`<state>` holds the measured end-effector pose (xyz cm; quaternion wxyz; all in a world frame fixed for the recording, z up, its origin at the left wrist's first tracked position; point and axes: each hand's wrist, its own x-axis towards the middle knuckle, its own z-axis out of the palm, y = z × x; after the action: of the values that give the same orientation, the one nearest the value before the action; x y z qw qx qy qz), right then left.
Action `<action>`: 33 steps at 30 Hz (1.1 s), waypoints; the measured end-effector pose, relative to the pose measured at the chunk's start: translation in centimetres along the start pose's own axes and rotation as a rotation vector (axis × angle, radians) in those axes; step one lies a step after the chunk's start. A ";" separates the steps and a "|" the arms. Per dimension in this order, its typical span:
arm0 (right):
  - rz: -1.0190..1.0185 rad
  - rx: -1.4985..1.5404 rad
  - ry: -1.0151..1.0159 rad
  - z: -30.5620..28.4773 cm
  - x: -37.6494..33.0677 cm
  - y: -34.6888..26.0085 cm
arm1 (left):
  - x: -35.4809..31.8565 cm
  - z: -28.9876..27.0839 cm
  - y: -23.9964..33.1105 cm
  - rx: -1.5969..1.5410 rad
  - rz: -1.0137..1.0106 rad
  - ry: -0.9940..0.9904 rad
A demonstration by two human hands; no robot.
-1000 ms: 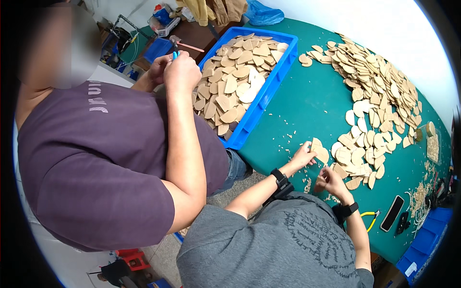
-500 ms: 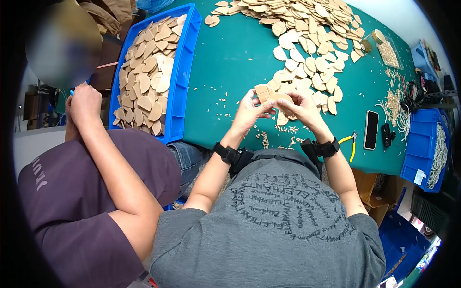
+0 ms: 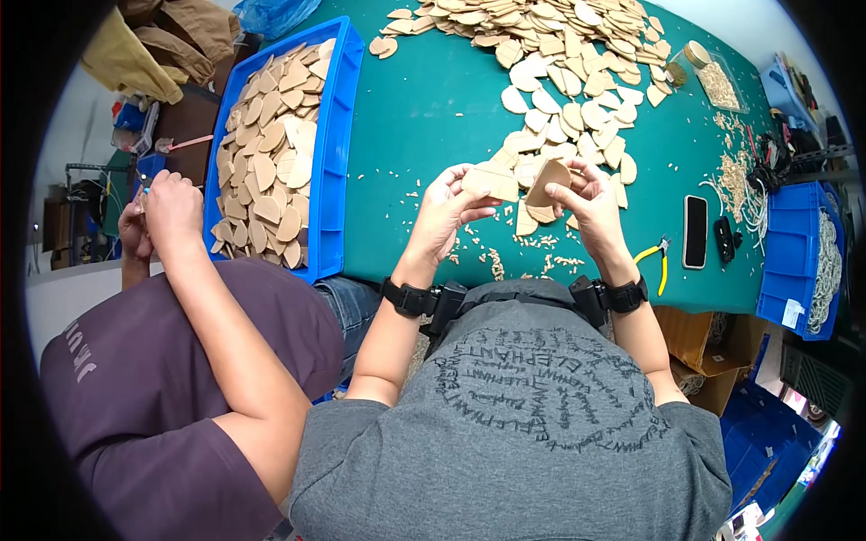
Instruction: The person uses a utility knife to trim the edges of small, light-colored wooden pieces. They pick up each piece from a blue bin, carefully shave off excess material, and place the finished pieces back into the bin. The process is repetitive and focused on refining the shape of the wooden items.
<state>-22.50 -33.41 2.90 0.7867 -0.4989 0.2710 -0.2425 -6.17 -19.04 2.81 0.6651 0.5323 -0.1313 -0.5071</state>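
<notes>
My left hand (image 3: 444,209) pinches a flat, pale half-round wooden piece (image 3: 492,181) between thumb and fingers, its broad face turned up. In my right hand (image 3: 592,204) is another half-round wooden piece (image 3: 547,184), tilted on edge and darker in the shade. A small gap separates the two pieces. Beyond and beneath them, many similar loose wooden pieces (image 3: 585,117) trail toward a large heap (image 3: 541,27) at the far side of the green table (image 3: 410,117). Small wooden pegs (image 3: 497,263) lie scattered just in front of my hands.
A blue crate (image 3: 336,135) full of wooden pieces stands at left, beside a co-worker's hands (image 3: 171,209). At right are yellow-handled cutters (image 3: 663,266), a phone (image 3: 695,232), a black object (image 3: 724,239), a clear tub of pegs (image 3: 719,87) and a blue bin (image 3: 785,257).
My hands have moved apart, and the two wooden pieces that were together are now separated. The right one has tipped up on edge. The co-worker's hands have shifted slightly right and down.
</notes>
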 end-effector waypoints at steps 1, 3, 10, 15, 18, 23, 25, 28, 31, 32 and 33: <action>-0.040 -0.009 -0.014 0.0 -0.1 -0.1 | -0.1 0.1 0.2 0.014 0.004 -0.027; -0.166 -0.044 -0.053 0.1 -0.2 -0.3 | -0.3 0.3 0.6 -0.009 -0.029 -0.040; -0.500 -0.583 -0.312 2.0 -0.5 -3.1 | -0.4 0.4 0.1 -0.171 -0.100 -0.126; -0.381 -0.527 -0.293 2.0 0.5 -2.1 | -1.3 1.9 1.1 -0.091 -0.061 -0.132; -0.017 -0.169 -0.117 2.6 -0.5 -2.7 | -1.5 2.1 1.0 -0.133 -0.001 -0.013; 0.040 -0.273 -0.156 2.2 -0.9 -1.0 | -1.5 2.0 0.3 -0.082 0.045 0.010; 0.045 -0.236 -0.163 1.8 -0.6 -0.8 | -1.5 1.8 0.3 -0.134 0.019 -0.005; -0.029 -0.277 -0.168 1.2 -0.5 -1.4 | -1.6 1.8 0.7 -0.171 -0.043 -0.048; -0.136 -0.387 -0.134 1.8 -0.6 -1.7 | -2.0 2.2 1.0 0.025 -0.045 -0.119; -0.181 -0.441 -0.103 2.2 -0.6 -1.8 | -1.9 2.1 0.7 0.086 -0.042 -0.151; -0.240 -0.522 -0.066 2.3 -0.5 -1.7 | -1.9 2.1 0.6 0.146 -0.038 -0.182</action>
<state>-21.56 -32.20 5.33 0.6056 -0.7207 0.2377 -0.2395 -8.19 -18.79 4.85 0.6001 0.5336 -0.2177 -0.5548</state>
